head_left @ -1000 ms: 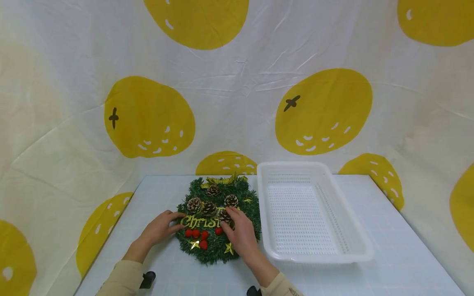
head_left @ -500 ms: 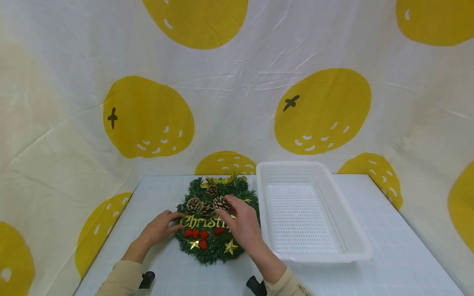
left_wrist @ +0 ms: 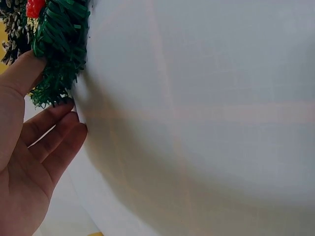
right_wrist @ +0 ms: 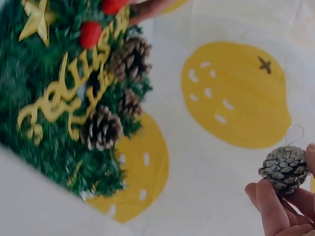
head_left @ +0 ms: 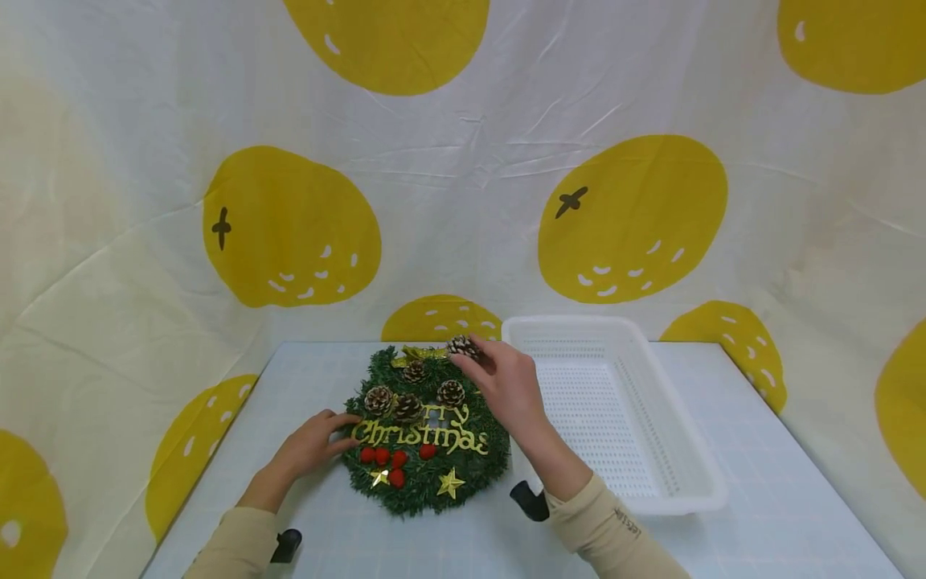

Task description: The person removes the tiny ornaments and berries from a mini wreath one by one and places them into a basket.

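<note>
A green Christmas wreath lies on the table, with gold "Christmas" lettering, red balls, gold stars and several pine cones on it. My left hand holds the wreath's left edge; in the left wrist view the thumb and fingers lie on either side of the greenery. Above the wreath's back right, my right hand pinches a loose pine cone between thumb and fingers. A thin wire loop sticks out from this cone.
A white perforated plastic basket stands right of the wreath, partly behind my right forearm. A gold ribbon sits at the wreath's back. The table ends at a hanging cloth printed with yellow fruit.
My right hand has lifted the pine cone off the wreath's middle and carried it back and to the right, uncovering more lettering. The left hand has stayed at the wreath's edge.
</note>
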